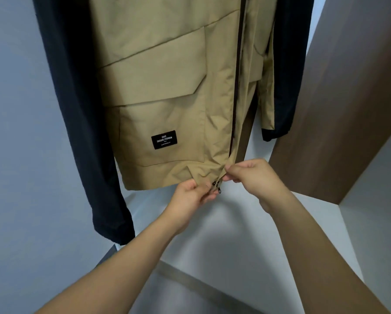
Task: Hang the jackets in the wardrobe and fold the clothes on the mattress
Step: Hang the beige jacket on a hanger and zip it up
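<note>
The jacket (167,87) is plain khaki tan in the body with black sleeves (76,109), and a dark brown-black zip line (236,87) runs down its front. Its small label (164,140) is black with white lettering (the zip pulls (216,185) at the hem are black too). The wardrobe wall (20,109) is pale grey-blue, its door (348,98) brown wood grain

I see the wardrobe (348,91) with its brown wood panel on the right and pale walls on the left and behind. Its pale floor (224,234) runs below, a brown strip (190,282) crossing the near edge. The jacket (167,91) hangs inside above the floor; I can't see its hanger or rail.
</note>
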